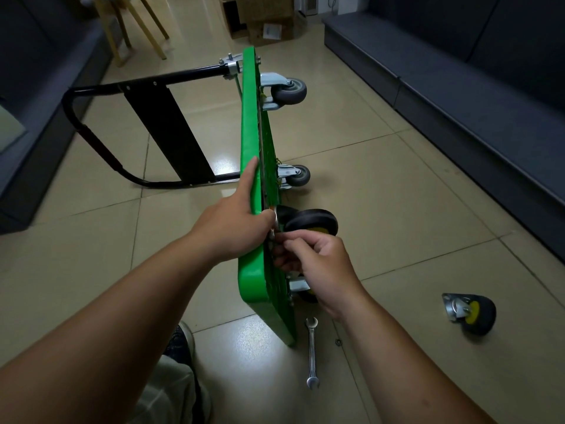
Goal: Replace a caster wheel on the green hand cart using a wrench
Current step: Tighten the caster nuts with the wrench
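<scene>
**Cart on its edge, both hands at the near caster**

We see the cart standing on its long edge on the tiled floor. It runs from upper centre to lower centre of the frame, with its black handle lying out to the left. The left hand grips the top edge of the deck at mid-frame. Its index finger lies straight along the green rim, its thumb curls toward the underside, and the other fingers are hidden. Just right of it, a caster with a black tyre and yellow hub sits against the underside. The right hand is just below that wheel, with fingers curled and fingertips bunched, pinching at the caster's mounting plate. We cannot tell whether a fastener lies between them. Two grey casters are fixed farther up the deck. At lower centre the wrench lies flat on the floor, with a nut just right of it. A loose caster lies at lower right, well apart.
</scene>
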Action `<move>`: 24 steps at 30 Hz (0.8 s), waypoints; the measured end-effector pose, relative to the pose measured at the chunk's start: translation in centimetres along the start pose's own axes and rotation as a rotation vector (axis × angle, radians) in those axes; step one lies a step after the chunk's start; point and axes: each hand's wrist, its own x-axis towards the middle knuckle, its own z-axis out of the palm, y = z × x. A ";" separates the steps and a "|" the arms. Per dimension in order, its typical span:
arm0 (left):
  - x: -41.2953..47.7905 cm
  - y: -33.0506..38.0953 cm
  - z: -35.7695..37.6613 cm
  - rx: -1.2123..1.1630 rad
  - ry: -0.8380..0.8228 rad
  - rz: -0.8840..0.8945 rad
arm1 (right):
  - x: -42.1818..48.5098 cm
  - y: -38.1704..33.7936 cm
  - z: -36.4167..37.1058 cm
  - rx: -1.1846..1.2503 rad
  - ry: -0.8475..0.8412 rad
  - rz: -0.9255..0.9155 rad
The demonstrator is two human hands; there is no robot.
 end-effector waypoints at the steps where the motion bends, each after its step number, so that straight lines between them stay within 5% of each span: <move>1: 0.0 0.0 0.0 -0.002 -0.003 0.000 | 0.1 0.1 -0.2 -0.015 -0.014 0.007; 6: -0.2 0.0 -0.2 -0.043 -0.023 0.006 | 0.8 2.9 -2.4 -0.088 0.100 0.115; 10: -0.3 -0.3 0.0 -0.036 -0.009 0.009 | 1.5 10.4 -4.9 -0.466 0.307 0.271; 17: -0.6 -1.1 0.1 -0.075 0.017 0.015 | -0.6 23.7 -8.5 -0.980 0.187 0.610; 24: -1.2 -0.7 -0.3 -0.172 0.003 -0.016 | -3.2 29.3 -9.1 -0.960 0.216 0.647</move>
